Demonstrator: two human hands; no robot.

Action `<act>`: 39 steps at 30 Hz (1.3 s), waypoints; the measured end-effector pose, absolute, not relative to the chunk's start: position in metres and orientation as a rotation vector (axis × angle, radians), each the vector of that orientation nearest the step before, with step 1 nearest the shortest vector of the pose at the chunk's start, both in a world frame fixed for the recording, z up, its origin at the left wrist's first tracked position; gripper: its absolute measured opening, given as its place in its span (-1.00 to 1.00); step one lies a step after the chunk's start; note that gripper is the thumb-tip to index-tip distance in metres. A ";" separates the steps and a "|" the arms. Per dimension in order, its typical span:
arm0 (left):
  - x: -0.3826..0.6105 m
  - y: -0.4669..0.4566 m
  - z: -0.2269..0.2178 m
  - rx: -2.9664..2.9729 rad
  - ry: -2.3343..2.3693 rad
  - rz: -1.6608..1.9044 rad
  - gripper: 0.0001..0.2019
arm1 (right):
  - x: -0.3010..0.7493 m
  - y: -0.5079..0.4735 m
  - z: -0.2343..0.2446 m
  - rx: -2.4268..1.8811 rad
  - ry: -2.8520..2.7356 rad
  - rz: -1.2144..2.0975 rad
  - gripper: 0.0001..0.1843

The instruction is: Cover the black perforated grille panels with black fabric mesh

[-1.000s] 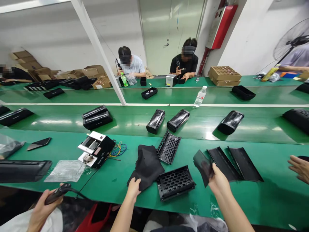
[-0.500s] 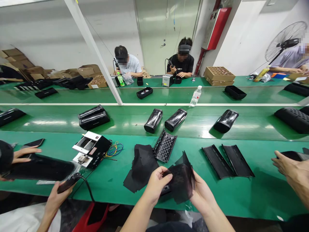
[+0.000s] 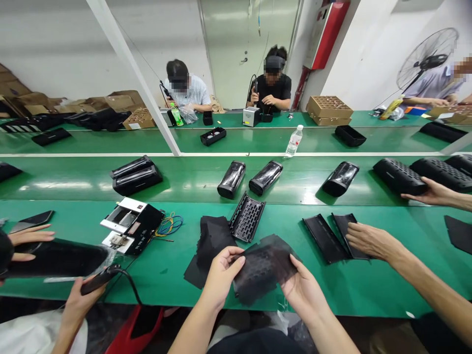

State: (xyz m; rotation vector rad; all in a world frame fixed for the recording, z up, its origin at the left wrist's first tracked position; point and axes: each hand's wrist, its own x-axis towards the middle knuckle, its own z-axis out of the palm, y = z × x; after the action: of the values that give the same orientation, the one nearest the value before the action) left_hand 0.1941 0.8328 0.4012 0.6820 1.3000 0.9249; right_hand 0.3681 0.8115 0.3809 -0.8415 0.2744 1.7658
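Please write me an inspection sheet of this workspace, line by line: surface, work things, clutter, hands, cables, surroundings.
Surface: green bench, with a green belt behind it.
Work things: black mesh sheet draped over a perforated grille; spare grille; stack of black sheets.
Clutter: two black trays; water bottle.
Hands: left hand and right hand both grip the mesh sheet; co-worker hands on either side.
Cables: coloured wires beside the tester box.
Surroundings: two people seated opposite; fan.

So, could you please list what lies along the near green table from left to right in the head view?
Long black housing → black-and-white box → coloured wires → stack of black fabric sheets → black fabric sheet held in both hands → two black trays.
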 end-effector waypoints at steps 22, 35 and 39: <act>0.180 0.800 0.255 0.915 1.775 0.559 -0.73 | 0.328 0.801 0.280 -1.482 -1.474 1.426 -0.56; 0.185 0.810 0.251 0.919 1.793 0.739 -0.72 | 0.408 0.845 0.238 -1.951 -1.306 1.165 -0.71; 0.185 0.814 0.266 0.926 1.715 0.808 -0.69 | 0.414 0.844 0.240 -1.867 -1.292 1.266 -0.77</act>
State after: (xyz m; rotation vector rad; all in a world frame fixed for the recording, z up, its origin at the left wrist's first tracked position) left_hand 0.1854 0.8145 0.2662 0.9262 1.7145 0.8078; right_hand 0.4139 0.8439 0.2404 -1.8667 -1.2925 1.2661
